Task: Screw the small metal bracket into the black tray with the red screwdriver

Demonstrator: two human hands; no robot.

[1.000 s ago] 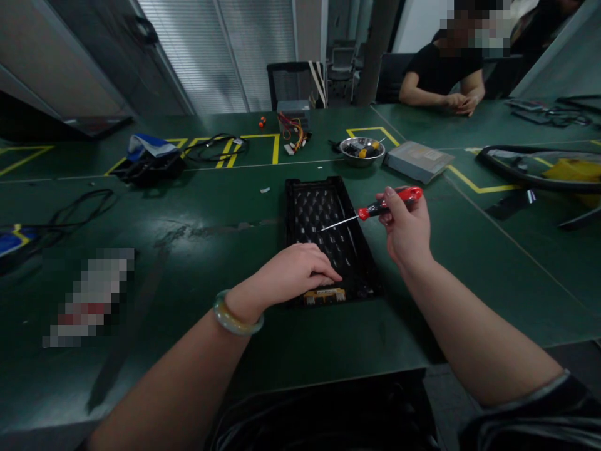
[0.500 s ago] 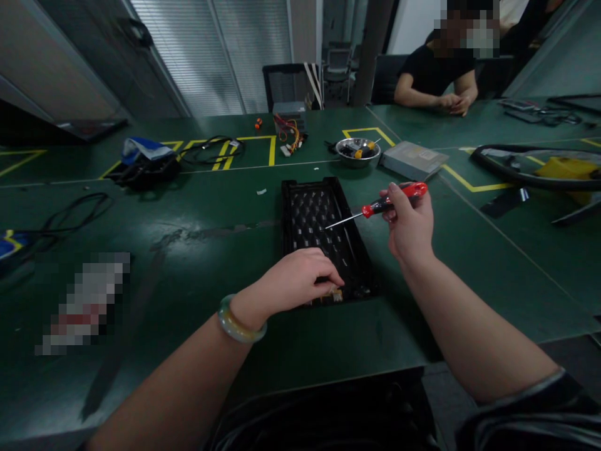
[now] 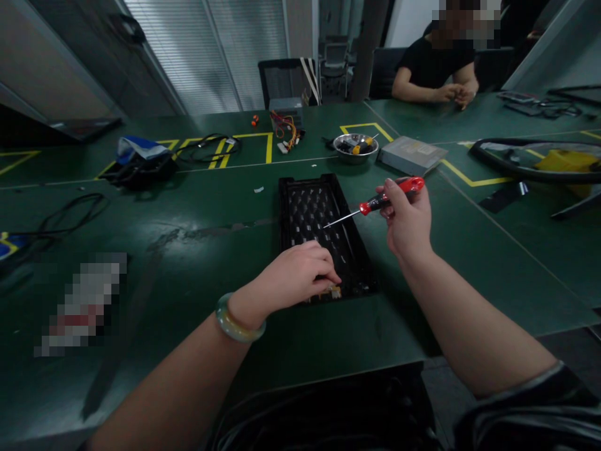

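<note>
My right hand grips a red and black screwdriver, its thin metal shaft pointing left and down over a black panel. This shallow, tray-like panel lies on the green table and has rows of small raised pieces inside. Over the panel's near end, my left hand is closed, thumb and fingertips together. Right by those fingertips is a small yellowish part inside the panel. Whatever the fingertips pinch, if anything, is hidden.
Beyond the panel stand a metal bowl of tools, a flat grey metal box and a power supply with coloured wires. Cables lie on the left. A black frame is at right. A person sits across the table.
Both hands stay almost in place over the panel, the screwdriver still held. The whole view has shifted slightly. Across the table, the person's hands have moved a little.
</note>
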